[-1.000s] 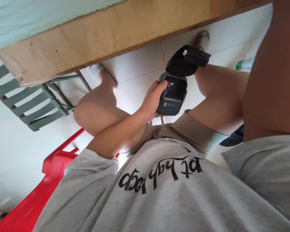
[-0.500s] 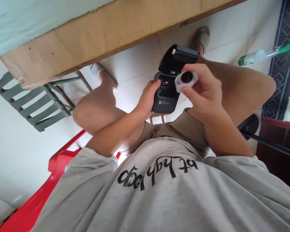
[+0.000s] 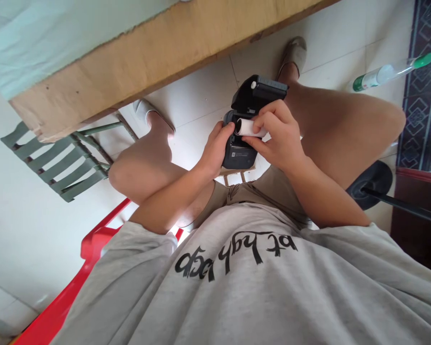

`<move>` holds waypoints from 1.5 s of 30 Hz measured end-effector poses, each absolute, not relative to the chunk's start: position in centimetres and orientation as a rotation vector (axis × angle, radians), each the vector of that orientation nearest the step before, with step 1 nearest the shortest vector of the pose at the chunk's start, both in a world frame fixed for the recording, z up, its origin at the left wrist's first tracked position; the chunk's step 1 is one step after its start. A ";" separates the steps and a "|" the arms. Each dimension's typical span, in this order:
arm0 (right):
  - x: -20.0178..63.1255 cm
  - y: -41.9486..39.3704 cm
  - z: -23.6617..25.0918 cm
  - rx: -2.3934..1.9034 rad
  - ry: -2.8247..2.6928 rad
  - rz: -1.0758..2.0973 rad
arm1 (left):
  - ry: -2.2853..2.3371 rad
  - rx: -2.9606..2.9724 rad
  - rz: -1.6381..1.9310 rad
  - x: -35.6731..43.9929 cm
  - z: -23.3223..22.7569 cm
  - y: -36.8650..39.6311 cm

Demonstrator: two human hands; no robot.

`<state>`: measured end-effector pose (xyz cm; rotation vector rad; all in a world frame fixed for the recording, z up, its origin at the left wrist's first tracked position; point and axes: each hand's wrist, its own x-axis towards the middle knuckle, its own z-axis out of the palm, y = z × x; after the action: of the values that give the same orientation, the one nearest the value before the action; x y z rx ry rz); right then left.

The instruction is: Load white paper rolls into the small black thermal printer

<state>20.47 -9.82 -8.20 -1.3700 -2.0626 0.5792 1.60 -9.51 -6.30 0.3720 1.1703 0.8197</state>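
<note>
A black portable label printer (image 3: 240,158) is held over my lap, its lid (image 3: 253,96) swung up. My left hand (image 3: 217,144) grips the printer's left side, the thumb lying on the rim of the bay. Pinched in my right hand (image 3: 278,133) is a small white paper roll (image 3: 247,127) with a dark core. The roll lies sideways at the opening of the bay, one end close to my left thumb. Whether it touches the bay floor I cannot tell. My right fingers cover the roll's other end.
A wooden table edge (image 3: 136,57) crosses above my knees. A green strapped folding stool (image 3: 62,163) stands on the left, a red plastic chair (image 3: 93,244) beside me. A plastic bottle (image 3: 388,74) lies on the floor at right, near a black round base (image 3: 371,184).
My right hand has moved left and turned the paper roll from end-on to sideways, bringing it to the printer's bay. My left hand keeps its hold on the printer.
</note>
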 end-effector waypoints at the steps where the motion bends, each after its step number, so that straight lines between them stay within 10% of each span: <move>1: 20.4 -9.9 -8.4 -1.369 -2.066 0.594 | 1.166 0.374 0.822 1.6 -6.3 -9.5; 35: 19.7 -9.9 -7.8 -1.158 -2.121 0.587 | 1.124 0.453 0.772 1.3 -6.0 -9.3; 45: 21.6 -8.8 -8.3 -1.437 -1.289 0.768 | 1.047 0.535 0.624 0.9 -6.8 -9.3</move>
<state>21.59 -8.77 -8.34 -1.4374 -1.2894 0.7681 0.86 -9.28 -6.79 0.5347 1.0466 0.6238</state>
